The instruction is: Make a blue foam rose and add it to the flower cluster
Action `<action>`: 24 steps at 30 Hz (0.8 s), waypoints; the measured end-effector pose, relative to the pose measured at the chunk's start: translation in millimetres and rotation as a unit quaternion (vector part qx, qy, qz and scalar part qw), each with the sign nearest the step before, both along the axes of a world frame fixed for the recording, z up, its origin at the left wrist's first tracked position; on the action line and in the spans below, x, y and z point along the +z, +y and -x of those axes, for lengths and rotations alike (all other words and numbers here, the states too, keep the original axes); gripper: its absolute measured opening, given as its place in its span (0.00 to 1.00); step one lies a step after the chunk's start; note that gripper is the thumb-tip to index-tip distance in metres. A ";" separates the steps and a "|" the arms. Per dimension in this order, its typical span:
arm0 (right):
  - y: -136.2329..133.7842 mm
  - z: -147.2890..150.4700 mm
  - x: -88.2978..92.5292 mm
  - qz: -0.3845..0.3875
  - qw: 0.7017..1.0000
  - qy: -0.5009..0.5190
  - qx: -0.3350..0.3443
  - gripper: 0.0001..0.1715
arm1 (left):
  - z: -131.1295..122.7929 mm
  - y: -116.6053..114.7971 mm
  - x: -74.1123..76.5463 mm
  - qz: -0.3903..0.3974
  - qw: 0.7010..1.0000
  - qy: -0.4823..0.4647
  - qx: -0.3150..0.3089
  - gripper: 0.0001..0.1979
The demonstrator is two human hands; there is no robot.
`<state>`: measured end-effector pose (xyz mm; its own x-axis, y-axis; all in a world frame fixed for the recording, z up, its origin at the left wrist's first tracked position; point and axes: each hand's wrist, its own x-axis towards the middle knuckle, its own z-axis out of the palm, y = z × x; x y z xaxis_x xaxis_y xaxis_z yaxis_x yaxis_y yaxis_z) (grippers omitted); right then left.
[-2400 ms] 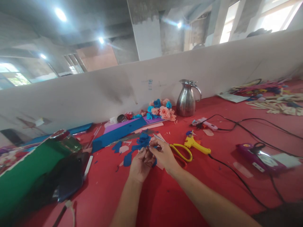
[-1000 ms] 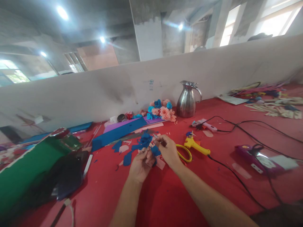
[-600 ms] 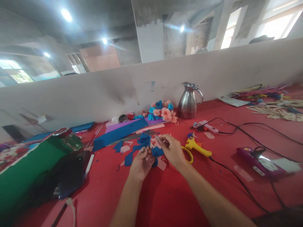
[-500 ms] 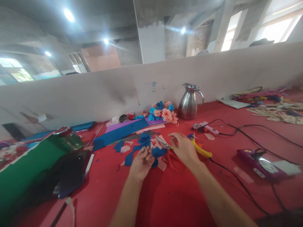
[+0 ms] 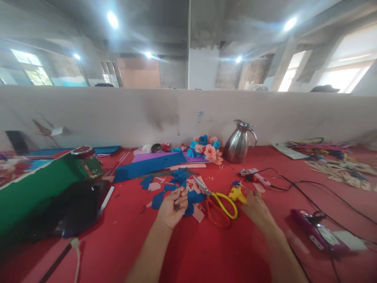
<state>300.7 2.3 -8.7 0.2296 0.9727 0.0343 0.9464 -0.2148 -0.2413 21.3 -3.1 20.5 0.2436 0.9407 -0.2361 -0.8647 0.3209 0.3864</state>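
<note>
My left hand (image 5: 173, 206) is curled, its fingers pinched on a small blue paper piece (image 5: 173, 188) above the red table. Blue paper scraps (image 5: 180, 176) lie just beyond it. My right hand (image 5: 257, 206) rests over the handle of the yellow glue gun (image 5: 235, 193), its fingers blurred by motion. Yellow-handled scissors (image 5: 218, 198) lie on the table between my hands, over a red-handled pair (image 5: 216, 215).
A steel jug (image 5: 239, 142) stands at the white partition beside pink and blue paper flowers (image 5: 206, 147). Blue and purple sheets (image 5: 153, 164) lie behind the scraps. A green roll and black bag (image 5: 59, 200) fill the left. Cables, a second glue gun (image 5: 255, 177) and a purple device (image 5: 318, 234) are at the right.
My right hand let go of the scissors, which now lie on the table, and moved right onto the yellow glue gun. My left hand stayed pinched on the blue piece. The camera tilted.
</note>
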 end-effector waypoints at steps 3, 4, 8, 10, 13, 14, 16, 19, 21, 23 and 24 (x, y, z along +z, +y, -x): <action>2.9 -2.7 3.7 -0.047 0.998 0.019 -0.035 0.19 | 0.9 -1.0 1.2 -0.006 1.000 -0.005 0.002 0.18; 4.0 -3.6 6.7 -0.083 0.994 0.043 -0.050 0.18 | 0.7 -1.2 1.1 -0.007 1.000 -0.002 0.005 0.17; 6.3 6.6 23.4 -0.211 0.925 0.315 0.008 0.20 | -2.0 -0.7 -1.6 -0.015 0.999 0.025 0.024 0.15; 3.9 23.1 28.6 -0.174 0.851 0.484 0.110 0.22 | -3.3 0.3 -3.6 -0.016 0.998 0.043 0.033 0.13; -3.3 51.9 27.3 -0.104 0.764 0.585 0.251 0.28 | -4.2 1.8 -6.4 -0.021 0.997 0.066 0.044 0.12; -5.9 59.7 25.2 -0.084 0.749 0.594 0.282 0.29 | -4.4 2.1 -7.2 -0.023 0.996 0.072 0.047 0.12; -10.6 70.1 20.2 -0.050 0.724 0.607 0.324 0.31 | -4.7 2.5 -8.5 -0.026 0.995 0.082 0.044 0.11; -14.8 74.2 14.1 -0.015 0.708 0.617 0.343 0.30 | -5.8 2.1 -9.4 -0.025 0.995 0.093 0.029 0.08; -15.2 73.0 12.0 -0.015 0.711 0.616 0.340 0.31 | -6.9 1.4 -9.2 -0.029 0.994 0.100 0.019 0.06; -14.4 71.9 11.3 -0.025 0.718 0.610 0.336 0.31 | -7.9 0.6 -8.5 -0.029 0.994 0.108 0.015 0.06; -14.0 71.7 11.6 -0.030 0.721 0.606 0.335 0.30 | -8.5 0.1 -8.1 -0.027 0.993 0.112 0.014 0.06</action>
